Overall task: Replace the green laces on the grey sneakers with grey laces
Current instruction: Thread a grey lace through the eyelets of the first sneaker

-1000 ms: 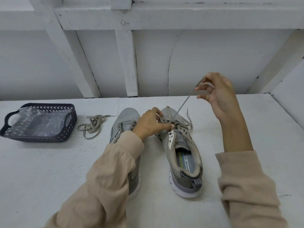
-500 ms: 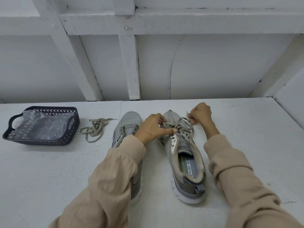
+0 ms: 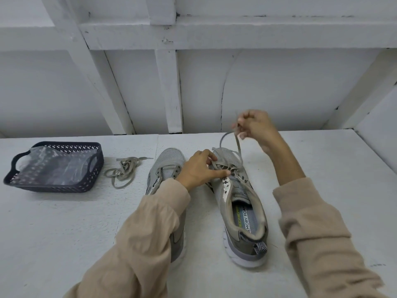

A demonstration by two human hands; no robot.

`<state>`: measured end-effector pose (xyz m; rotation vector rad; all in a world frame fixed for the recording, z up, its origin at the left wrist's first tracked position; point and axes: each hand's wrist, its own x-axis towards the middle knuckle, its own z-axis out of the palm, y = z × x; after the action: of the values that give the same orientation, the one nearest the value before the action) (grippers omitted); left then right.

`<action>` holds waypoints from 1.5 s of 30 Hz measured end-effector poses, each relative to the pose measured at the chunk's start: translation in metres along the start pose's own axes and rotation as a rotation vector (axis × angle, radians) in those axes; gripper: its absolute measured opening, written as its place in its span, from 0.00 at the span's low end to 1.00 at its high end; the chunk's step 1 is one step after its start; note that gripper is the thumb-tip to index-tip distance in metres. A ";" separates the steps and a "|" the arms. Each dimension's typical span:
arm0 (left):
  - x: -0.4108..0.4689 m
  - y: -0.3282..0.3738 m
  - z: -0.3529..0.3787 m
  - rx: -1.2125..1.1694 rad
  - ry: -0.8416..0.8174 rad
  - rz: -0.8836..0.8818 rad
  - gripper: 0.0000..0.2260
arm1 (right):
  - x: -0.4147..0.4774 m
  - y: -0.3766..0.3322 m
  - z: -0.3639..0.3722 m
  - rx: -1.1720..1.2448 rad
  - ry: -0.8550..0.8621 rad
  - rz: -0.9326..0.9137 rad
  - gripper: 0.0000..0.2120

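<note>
Head view: the half-laced sneaker (image 3: 240,211) carries a grey lace (image 3: 238,147) through its lower eyelets only. The right hand (image 3: 255,130) pinches the lace's raised end and the left hand (image 3: 199,171) pinches the crossings. By my judgement, the unlaced sneaker (image 3: 169,162) and the loose lace (image 3: 123,172) beside it are not yet dealt with.

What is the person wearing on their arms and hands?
Both arms wear long, loose beige sleeves of soft fabric. The left sleeve and the right sleeve each end in a gathered cuff. The left hand and the right hand are bare: no gloves, rings or watch show.
</note>
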<state>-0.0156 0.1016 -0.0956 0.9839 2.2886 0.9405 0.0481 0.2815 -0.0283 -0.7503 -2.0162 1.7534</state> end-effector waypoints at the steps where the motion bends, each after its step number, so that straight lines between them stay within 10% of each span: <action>1: 0.000 0.001 0.000 0.009 0.011 0.007 0.30 | -0.008 -0.020 0.000 0.090 -0.033 -0.076 0.10; 6: 0.001 0.011 0.000 0.035 0.202 0.213 0.36 | -0.036 -0.074 0.005 0.205 -0.154 -0.242 0.05; 14: 0.000 0.022 0.019 -0.424 -0.112 0.241 0.23 | -0.045 -0.086 0.012 0.196 -0.211 -0.245 0.04; 28: 0.000 0.018 0.019 -0.487 -0.194 0.299 0.15 | -0.024 -0.134 0.001 0.320 -0.135 -0.379 0.08; 35: 0.002 0.018 0.028 -0.320 -0.092 0.271 0.13 | 0.009 -0.085 0.015 0.201 -0.090 -0.204 0.09; 39: 0.001 0.018 0.028 -0.360 -0.080 0.309 0.10 | 0.036 -0.017 0.003 -0.585 0.016 0.145 0.15; 41: 0.001 0.016 0.030 -0.365 -0.069 0.317 0.10 | 0.032 0.015 -0.006 -0.912 -0.141 0.409 0.13; 45: 0.002 0.018 0.030 -0.349 -0.044 0.378 0.09 | 0.015 0.042 -0.005 -0.766 -0.432 0.556 0.08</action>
<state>0.0107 0.1243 -0.1017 1.2819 1.8444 1.3980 0.0457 0.2983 -0.0702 -1.3536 -3.0714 1.4360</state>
